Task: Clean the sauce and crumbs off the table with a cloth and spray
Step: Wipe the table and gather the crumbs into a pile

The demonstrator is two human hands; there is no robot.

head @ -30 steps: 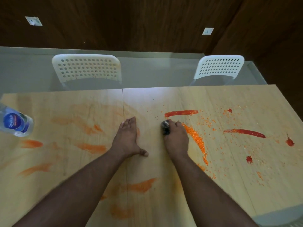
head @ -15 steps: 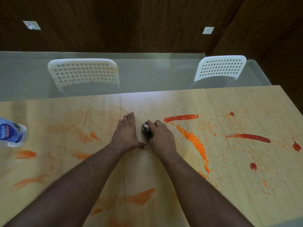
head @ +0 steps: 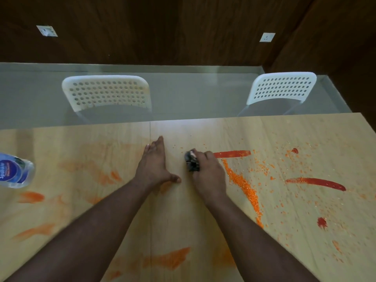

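Observation:
My right hand (head: 207, 171) grips a small dark wadded cloth (head: 191, 162) and presses it on the light wooden table (head: 203, 131), just left of a red sauce streak (head: 232, 154). A ridge of orange crumbs (head: 242, 184) runs down the table right of that hand. My left hand (head: 155, 163) lies flat on the table with fingers straight, a short gap left of the cloth. A clear spray bottle (head: 15, 173) with a blue label lies at the left edge. Another red sauce streak (head: 315, 182) and red blobs mark the right side. Faded orange smears (head: 168, 259) cover the left and near part.
Two white perforated chairs (head: 107, 94) (head: 281, 88) stand beyond the table's far edge on a grey floor. A dark wooden wall with two white sockets (head: 47, 30) (head: 267, 37) rises behind. The table's right edge slants off at the far right.
My right hand slid the cloth left toward my left hand, then back right a little toward the sauce streak. My left hand stayed flat in place.

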